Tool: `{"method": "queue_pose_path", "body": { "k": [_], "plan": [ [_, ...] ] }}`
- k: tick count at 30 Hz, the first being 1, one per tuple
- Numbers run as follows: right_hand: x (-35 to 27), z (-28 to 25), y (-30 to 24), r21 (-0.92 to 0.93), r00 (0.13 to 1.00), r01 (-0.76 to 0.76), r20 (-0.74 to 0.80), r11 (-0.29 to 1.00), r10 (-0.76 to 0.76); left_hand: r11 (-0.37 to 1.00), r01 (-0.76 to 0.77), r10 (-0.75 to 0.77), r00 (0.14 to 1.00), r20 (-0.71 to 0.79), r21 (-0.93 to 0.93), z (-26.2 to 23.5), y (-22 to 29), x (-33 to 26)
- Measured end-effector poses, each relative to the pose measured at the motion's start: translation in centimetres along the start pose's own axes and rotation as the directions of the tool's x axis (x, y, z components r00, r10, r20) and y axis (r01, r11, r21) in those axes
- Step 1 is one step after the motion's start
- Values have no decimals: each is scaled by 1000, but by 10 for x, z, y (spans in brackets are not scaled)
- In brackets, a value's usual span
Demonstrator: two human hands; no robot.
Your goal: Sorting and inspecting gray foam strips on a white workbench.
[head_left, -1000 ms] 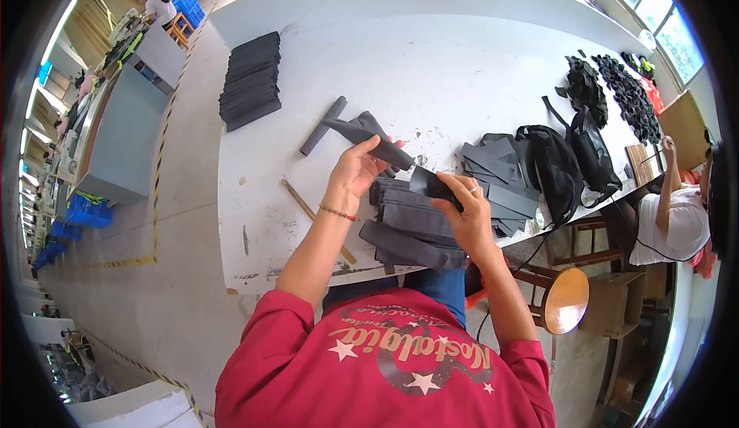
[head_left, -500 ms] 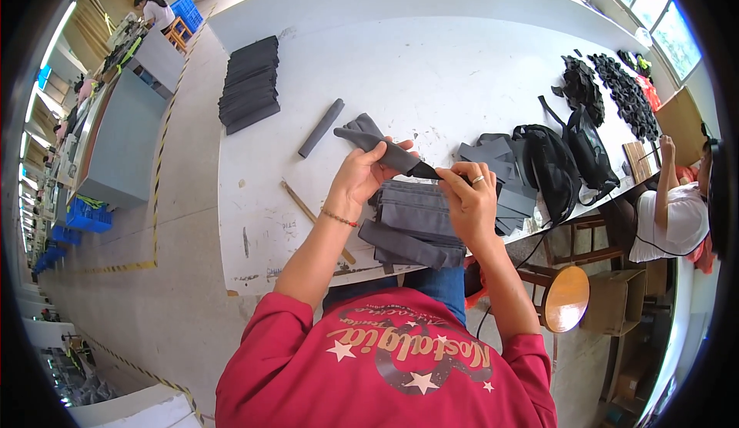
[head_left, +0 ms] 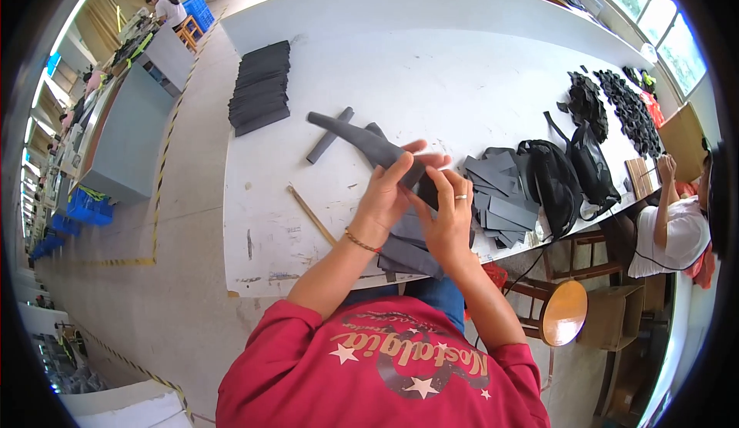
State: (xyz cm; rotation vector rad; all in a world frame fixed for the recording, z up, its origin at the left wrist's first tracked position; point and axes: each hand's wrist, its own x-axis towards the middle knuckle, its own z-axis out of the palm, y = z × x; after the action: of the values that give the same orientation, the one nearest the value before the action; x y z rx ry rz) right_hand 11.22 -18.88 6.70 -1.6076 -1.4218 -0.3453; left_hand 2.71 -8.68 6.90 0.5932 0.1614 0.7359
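A long dark grey fabric piece [head_left: 350, 135] is held above the white table, its free end reaching toward the far left. My left hand [head_left: 391, 191] is closed around its near part, thumb on top. Pinched at the near end of the same piece is my right hand [head_left: 448, 219], with a ring on one finger. A darker part of the piece shows between the hands; the exact finger contact is partly hidden. Below them lies a stack of grey fabric pieces [head_left: 406, 255]. A narrow grey fabric tube [head_left: 322, 148] lies on the table, partly crossed by the held piece.
A black fabric stack [head_left: 260, 89] lies at the far left, a wooden stick [head_left: 311, 214] nearer. To the right are flat grey pieces [head_left: 504, 205], black bags [head_left: 556, 185] and dark scraps [head_left: 627, 112]. Another person [head_left: 670, 228] sits at right, beyond a stool [head_left: 564, 312].
Both hands have moved closer together and slightly nearer my body. The fabric piece now stretches out longer to the far left, over the tube. The view has shifted slightly.
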Motion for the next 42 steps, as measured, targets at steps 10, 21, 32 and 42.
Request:
{"method": "queue_pose_path", "body": {
  "k": [10, 21, 32, 42],
  "plan": [
    [-9, 7, 12, 10, 986, 87, 142, 996, -88, 984, -136, 144, 987, -67, 112, 3, -27, -6],
    [-5, -17, 13, 81, 958, 50, 279, 995, -71, 994, -104, 100, 990, -101, -40, 0, -36, -10],
    [15, -32, 30, 204, 950, 174, 221, 963, -219, 983, -186, 186, 972, -143, 15, 16, -14, -3],
    [17, -22, 32, 219, 940, 199, 234, 955, -250, 975, -224, 223, 975, -11, -14, 7, -30, -5]
  ]
}}
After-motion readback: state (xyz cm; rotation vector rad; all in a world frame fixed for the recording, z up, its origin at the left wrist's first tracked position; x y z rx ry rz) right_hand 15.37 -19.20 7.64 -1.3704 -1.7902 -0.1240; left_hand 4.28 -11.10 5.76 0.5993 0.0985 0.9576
